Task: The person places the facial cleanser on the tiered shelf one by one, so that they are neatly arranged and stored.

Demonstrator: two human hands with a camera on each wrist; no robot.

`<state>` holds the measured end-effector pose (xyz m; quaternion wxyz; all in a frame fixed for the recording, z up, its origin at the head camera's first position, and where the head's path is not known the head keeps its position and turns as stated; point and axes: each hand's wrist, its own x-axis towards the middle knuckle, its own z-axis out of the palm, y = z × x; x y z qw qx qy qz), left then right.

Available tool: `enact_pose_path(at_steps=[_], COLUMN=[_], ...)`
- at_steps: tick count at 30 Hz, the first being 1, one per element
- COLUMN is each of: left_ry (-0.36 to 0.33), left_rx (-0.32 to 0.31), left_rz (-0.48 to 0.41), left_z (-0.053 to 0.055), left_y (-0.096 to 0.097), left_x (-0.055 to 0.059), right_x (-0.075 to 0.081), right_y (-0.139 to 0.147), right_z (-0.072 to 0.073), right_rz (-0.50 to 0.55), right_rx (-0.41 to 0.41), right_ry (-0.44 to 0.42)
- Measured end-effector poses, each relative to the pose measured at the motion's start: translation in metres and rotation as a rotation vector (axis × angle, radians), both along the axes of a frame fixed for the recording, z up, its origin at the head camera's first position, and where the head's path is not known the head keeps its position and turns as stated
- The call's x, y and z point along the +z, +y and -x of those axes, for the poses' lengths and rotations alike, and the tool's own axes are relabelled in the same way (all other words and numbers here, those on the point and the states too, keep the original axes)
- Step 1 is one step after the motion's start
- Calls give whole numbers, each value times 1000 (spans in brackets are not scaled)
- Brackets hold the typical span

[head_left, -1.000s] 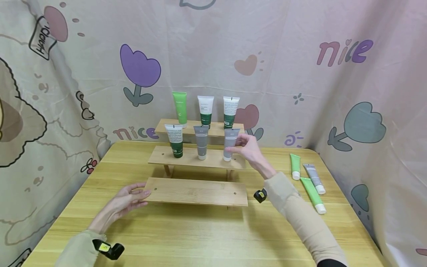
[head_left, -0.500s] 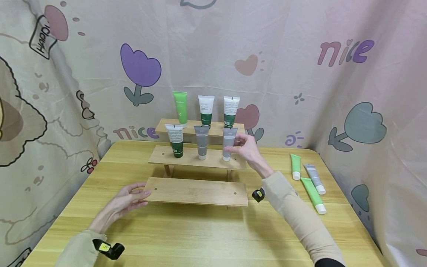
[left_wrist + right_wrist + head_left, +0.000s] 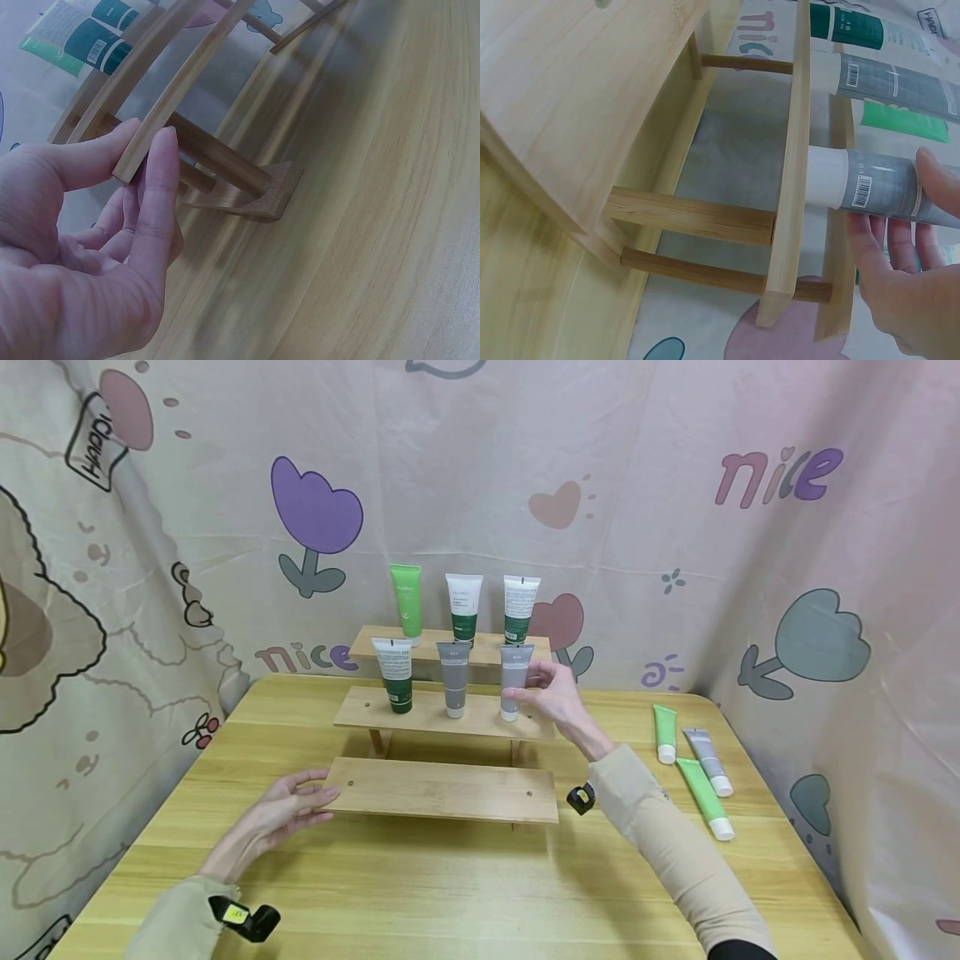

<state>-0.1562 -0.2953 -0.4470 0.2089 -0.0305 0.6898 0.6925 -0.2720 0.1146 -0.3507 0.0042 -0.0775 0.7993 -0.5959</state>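
Observation:
A three-step wooden stand [image 3: 442,789] is in the middle of the table. My left hand [image 3: 288,810] pinches the left end of its lowest step; in the left wrist view the thumb and index finger [image 3: 161,187] grip the board from both sides. On the middle step, my right hand [image 3: 555,693] holds a grey tube [image 3: 515,681] upright by its side, its white cap down at the board. Left of it stand another grey tube [image 3: 454,681] and a white-and-green tube [image 3: 395,672]. The top step bears a green tube [image 3: 407,602] and two white-and-green tubes [image 3: 463,602].
At the table's right side lie two green tubes [image 3: 701,793] and a grey tube [image 3: 705,758]. A patterned cloth [image 3: 450,460] hangs behind and at both sides of the wooden table [image 3: 450,893].
My right hand has shifted slightly left with the grey tube, which stands straighter than a second ago. The left hand keeps its grip on the stand.

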Motion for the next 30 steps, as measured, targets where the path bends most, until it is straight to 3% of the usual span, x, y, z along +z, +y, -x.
enact_pose_path(at_steps=[8,18,30], left_ry=[5,4,0], left_rx=[3,-5,-4], left_rz=[-8,13,11], left_z=[0,0,1], left_y=[0,-1,-2], left_x=[-1,-1,-2], right_x=[-2,-14,-48], right_y=[0,13,67], right_z=[-1,-7,-2], right_rz=[11,85,181], right_rx=[10,49,-103], right_ry=[14,159,325])
